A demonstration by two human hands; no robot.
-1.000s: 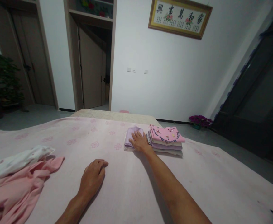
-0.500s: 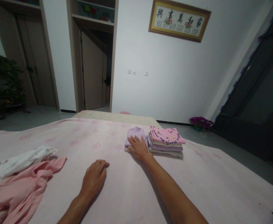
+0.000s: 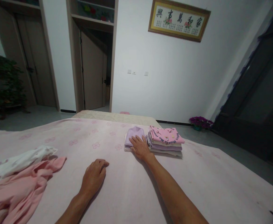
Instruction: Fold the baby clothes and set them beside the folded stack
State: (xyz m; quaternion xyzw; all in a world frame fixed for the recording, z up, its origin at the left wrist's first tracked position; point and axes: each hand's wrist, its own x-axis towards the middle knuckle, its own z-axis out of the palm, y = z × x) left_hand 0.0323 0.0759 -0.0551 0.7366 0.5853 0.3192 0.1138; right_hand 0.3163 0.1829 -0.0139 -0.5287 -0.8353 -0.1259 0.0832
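My right hand [image 3: 141,148] lies with its fingers spread on a folded lavender garment [image 3: 134,133], pressing on its near right part. Pale folded cloth shows beneath that garment. Just right of my fingers stands a stack of folded clothes [image 3: 165,144], topped by a pink piece with dark lettering and small figures. My left hand [image 3: 94,174] rests on the pink flowered bed sheet [image 3: 120,193], loosely bent, thumb apart from the fingers, holding nothing. Farther left are a crumpled pink garment [image 3: 26,189] and a white spotted garment [image 3: 21,161], lying against each other.
Beyond the sheet, the bare cream mattress end [image 3: 117,117] shows. A half-open door [image 3: 93,68] and a framed calligraphy panel [image 3: 179,20] are at the far wall. Purple flowers [image 3: 200,121] stand on the floor at right, a leafy plant [image 3: 3,81] at left.
My right hand has shifted slightly to the right across the lavender garment, showing more of its surface. My left hand and the other clothes have stayed almost where they were.
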